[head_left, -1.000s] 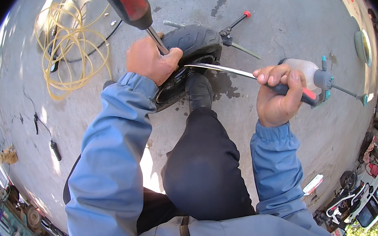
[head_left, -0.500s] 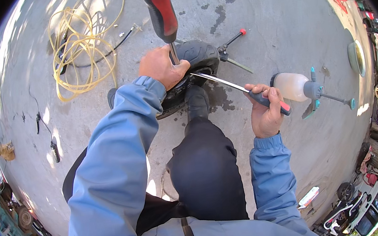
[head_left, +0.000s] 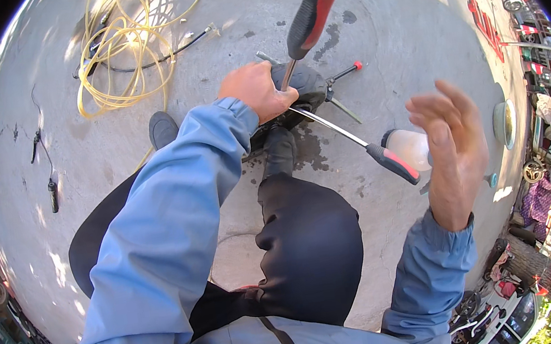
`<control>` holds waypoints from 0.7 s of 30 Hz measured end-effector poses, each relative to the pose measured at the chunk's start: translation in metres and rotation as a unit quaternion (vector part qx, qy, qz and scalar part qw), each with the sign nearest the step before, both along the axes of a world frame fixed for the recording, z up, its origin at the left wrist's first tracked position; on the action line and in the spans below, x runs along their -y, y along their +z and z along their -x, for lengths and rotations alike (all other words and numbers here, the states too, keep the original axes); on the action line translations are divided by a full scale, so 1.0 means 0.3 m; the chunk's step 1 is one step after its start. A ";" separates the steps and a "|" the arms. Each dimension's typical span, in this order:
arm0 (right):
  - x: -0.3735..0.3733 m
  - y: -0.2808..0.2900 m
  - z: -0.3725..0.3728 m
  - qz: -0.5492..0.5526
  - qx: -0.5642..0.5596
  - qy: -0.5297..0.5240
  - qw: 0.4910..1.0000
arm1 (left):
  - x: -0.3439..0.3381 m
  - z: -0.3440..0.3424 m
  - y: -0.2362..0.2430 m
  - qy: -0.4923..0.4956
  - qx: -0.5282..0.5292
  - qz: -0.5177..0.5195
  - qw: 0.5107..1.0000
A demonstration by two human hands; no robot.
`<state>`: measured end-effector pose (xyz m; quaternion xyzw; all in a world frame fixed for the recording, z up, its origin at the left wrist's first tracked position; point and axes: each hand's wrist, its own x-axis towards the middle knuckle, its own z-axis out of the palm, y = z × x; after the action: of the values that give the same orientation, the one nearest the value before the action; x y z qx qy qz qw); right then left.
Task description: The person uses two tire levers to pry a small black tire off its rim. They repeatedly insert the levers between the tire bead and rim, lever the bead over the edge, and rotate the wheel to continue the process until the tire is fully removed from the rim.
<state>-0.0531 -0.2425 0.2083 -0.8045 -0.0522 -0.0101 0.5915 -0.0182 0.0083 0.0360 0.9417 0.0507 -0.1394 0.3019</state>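
A small black tyre (head_left: 306, 84) lies on the concrete under my foot. My left hand (head_left: 253, 91) grips the metal shaft of a tyre lever whose black-and-red handle (head_left: 311, 15) sticks up toward the camera. A second lever (head_left: 354, 140) with a black-and-red handle stays wedged in the tyre and slants out to the right, with no hand on it. My right hand (head_left: 452, 143) is lifted off it, open, fingers spread, blurred in the air to the right of that handle.
A coil of yellow hose (head_left: 126, 49) and a black cable lie at the upper left. A clear plastic bottle (head_left: 411, 147) sits behind the free lever. A cross wrench (head_left: 341, 80) lies beside the tyre. A round dish (head_left: 505, 123) sits right; bicycles stand along the right edge.
My right hand has let go of the second lever and risen, opening. The left hand keeps its lever, whose handle has tilted rightward. The view has shifted.
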 end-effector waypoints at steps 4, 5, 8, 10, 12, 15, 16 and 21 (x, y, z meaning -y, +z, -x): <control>-0.330 -0.046 -0.204 -0.053 -0.024 0.136 0.989 | -0.004 0.004 0.035 -0.016 -0.023 -0.004 1.000; -0.346 -0.083 -0.236 -0.072 -0.047 0.145 0.986 | 0.022 0.000 0.038 -0.024 -0.024 0.008 0.999; -0.407 -0.177 -0.258 -0.134 -0.072 0.144 0.978 | -0.010 0.002 0.022 -0.053 -0.019 0.023 0.998; -0.382 -0.197 -0.244 -0.205 -0.070 0.159 0.963 | -0.072 0.011 0.024 -0.100 -0.034 0.057 0.993; -0.357 -0.195 -0.204 -0.251 -0.067 0.139 0.956 | -0.146 0.072 -0.050 -0.102 -0.019 0.088 0.991; -0.297 -0.192 -0.169 -0.274 -0.055 0.124 0.952 | -0.156 0.133 -0.080 -0.080 -0.042 0.120 0.989; -0.279 -0.196 -0.155 -0.269 -0.045 0.115 0.955 | -0.157 0.151 -0.058 -0.081 -0.038 0.101 0.991; -0.211 -0.227 -0.103 -0.283 -0.010 0.134 0.949 | -0.150 0.238 -0.089 0.007 -0.014 0.079 0.997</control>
<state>-0.0222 -0.1791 0.1401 -0.5893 -0.1491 0.0631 0.7915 -0.0897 0.0534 0.0092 0.9127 0.0503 -0.1537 0.3753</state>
